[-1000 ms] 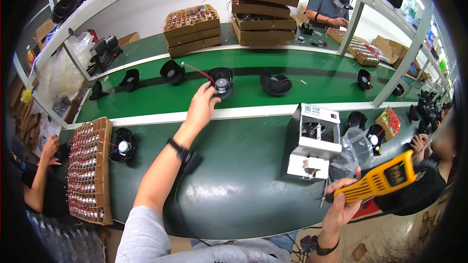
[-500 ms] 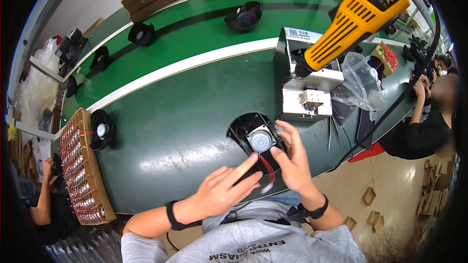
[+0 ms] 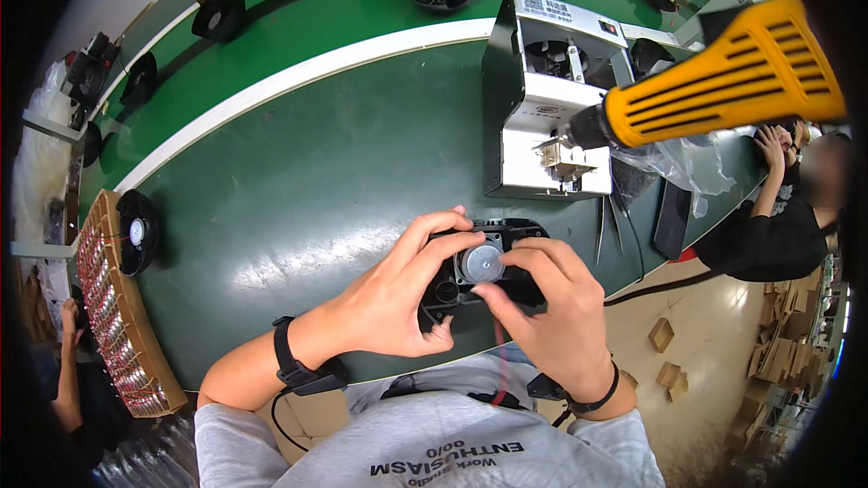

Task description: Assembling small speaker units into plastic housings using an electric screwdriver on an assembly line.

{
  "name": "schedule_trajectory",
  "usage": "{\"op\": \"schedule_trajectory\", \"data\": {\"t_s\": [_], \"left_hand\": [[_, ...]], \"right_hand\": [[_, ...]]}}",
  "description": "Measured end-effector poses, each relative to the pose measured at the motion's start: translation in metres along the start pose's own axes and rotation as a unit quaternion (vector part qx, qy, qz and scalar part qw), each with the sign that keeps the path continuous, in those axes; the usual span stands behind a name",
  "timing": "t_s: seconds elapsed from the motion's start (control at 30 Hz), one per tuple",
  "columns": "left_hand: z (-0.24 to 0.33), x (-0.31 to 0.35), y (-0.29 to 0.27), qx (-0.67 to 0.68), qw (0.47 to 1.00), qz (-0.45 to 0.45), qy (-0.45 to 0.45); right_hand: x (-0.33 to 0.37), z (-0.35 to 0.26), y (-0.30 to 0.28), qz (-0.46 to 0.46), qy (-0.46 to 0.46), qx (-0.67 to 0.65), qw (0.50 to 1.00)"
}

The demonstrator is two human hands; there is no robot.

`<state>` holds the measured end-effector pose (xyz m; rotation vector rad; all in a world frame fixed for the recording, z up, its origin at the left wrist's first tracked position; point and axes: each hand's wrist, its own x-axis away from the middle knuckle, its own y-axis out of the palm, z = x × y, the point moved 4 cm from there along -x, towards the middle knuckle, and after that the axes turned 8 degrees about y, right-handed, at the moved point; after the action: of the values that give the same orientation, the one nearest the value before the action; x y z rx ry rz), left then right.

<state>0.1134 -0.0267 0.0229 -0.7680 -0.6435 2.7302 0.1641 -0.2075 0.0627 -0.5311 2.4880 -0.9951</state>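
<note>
Near the table's front edge, a black plastic housing [image 3: 517,229] lies between my hands. Inside it sits a small round silver speaker [image 3: 483,264] on a squarish frame, with a red wire [image 3: 500,343] trailing down toward my shirt. My left hand [image 3: 398,280] grips the housing's left side, thumb low and fingers across the top, one fingertip at the speaker's upper edge. From the right, the thumb and forefinger of my right hand [image 3: 559,307] close on the speaker's rim. Its other fingers are bent over the housing and partly hide it.
A yellow-and-black electric screwdriver [image 3: 723,81] hangs over a metal screw feeder [image 3: 551,99]. Tweezers [image 3: 617,226] lie beside it. At left stand a carton of speakers [image 3: 127,307] and another black housing [image 3: 137,233]. More housings rest on the green belt [image 3: 307,14]. A co-worker [image 3: 768,226] sits at right.
The housing has turned, and both hands have closed in around it and the speaker. My left hand has left the wire for the housing. The view has shifted; another speaker-fitted housing shows on the belt.
</note>
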Motion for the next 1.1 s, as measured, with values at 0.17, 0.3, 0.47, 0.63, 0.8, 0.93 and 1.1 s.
{"op": "schedule_trajectory", "data": {"t_s": [0.17, 0.3, 0.47, 0.63, 0.8, 0.93, 1.1], "left_hand": [[-0.009, 0.005, 0.011, -0.002, 0.999, 0.046, 0.013], [-0.013, 0.004, 0.010, -0.001, 0.998, 0.052, 0.034], [-0.014, 0.005, 0.008, 0.016, 0.998, 0.055, 0.036], [-0.015, 0.004, 0.009, 0.014, 0.997, 0.065, 0.039], [-0.015, 0.003, 0.008, 0.017, 0.997, 0.060, 0.038], [-0.014, 0.005, 0.008, 0.025, 0.998, 0.054, 0.026], [-0.010, 0.008, 0.005, -0.021, 1.000, 0.017, -0.002]], "right_hand": [[-0.011, -0.002, 0.008, -0.081, 0.061, 0.028, 0.994], [-0.014, 0.002, 0.013, -0.084, 0.061, 0.034, 0.994], [-0.015, 0.000, 0.015, -0.077, 0.049, 0.030, 0.995], [-0.017, 0.001, 0.015, -0.062, 0.058, 0.027, 0.996], [-0.016, 0.003, 0.014, -0.059, 0.051, 0.022, 0.997], [-0.015, -0.001, 0.012, -0.065, 0.061, 0.025, 0.996], [-0.016, -0.002, 0.000, -0.062, 0.034, -0.029, 0.997]]}}
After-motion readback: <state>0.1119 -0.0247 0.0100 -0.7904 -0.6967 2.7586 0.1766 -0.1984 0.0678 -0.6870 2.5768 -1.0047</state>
